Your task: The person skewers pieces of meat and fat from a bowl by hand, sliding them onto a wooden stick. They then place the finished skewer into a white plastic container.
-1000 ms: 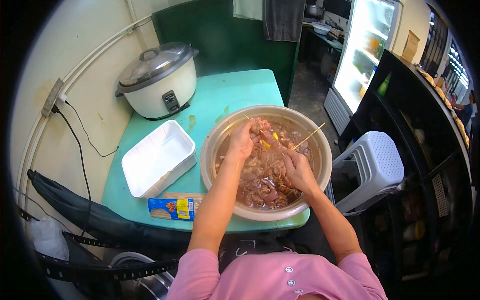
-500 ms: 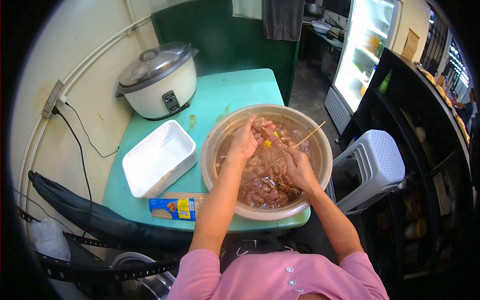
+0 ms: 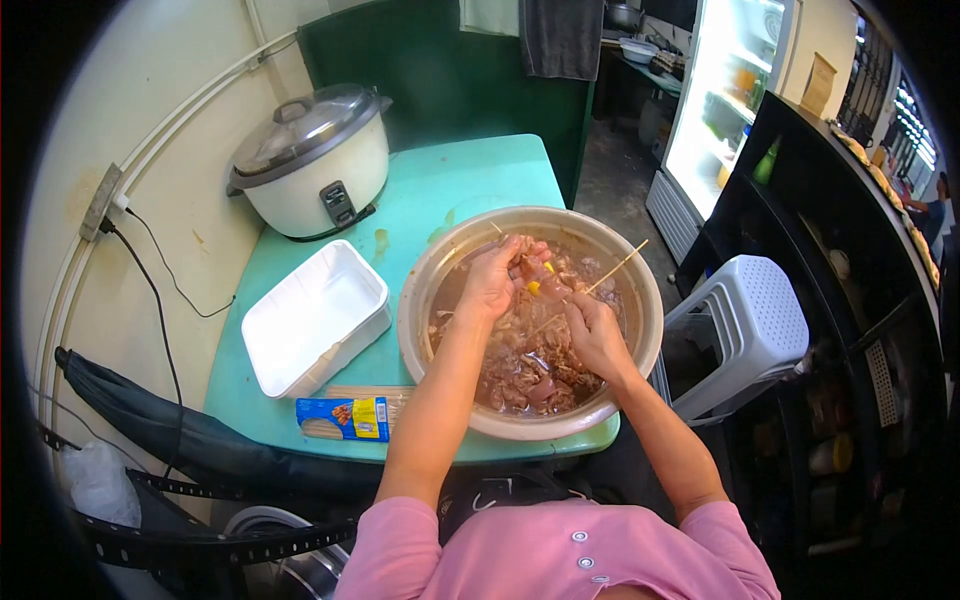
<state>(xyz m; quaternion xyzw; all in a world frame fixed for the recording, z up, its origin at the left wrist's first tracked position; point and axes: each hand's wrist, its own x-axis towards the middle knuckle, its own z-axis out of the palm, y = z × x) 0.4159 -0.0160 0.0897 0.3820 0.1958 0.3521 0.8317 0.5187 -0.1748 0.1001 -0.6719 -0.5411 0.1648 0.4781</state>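
A large round basin [image 3: 420, 400] holds raw meat [image 3: 530, 375] in reddish-brown liquid. Over its middle, my left hand [image 3: 495, 280] is closed round pieces of meat, with yellow bits showing beside the fingers. My right hand [image 3: 597, 335] pinches a thin wooden skewer [image 3: 625, 264], whose end points up to the right; meat and a yellow piece sit between the two hands. Another thin stick tip [image 3: 496, 228] shows near the basin's far rim. My fingers partly hide the threaded pieces.
The turquoise table [image 3: 470, 170] also bears a white tray [image 3: 315, 320], a blue packet of skewers [image 3: 342, 418] and a rice cooker [image 3: 315, 165]. Stacked stools [image 3: 765, 305] stand to the right, before a dark shelf. A lit fridge [image 3: 715, 110] is behind; a person [image 3: 930, 215] is far right.
My left fingers have closed a little further round the meat and shifted slightly. My right hand keeps its pinch on the skewer. The whole view has moved slightly.
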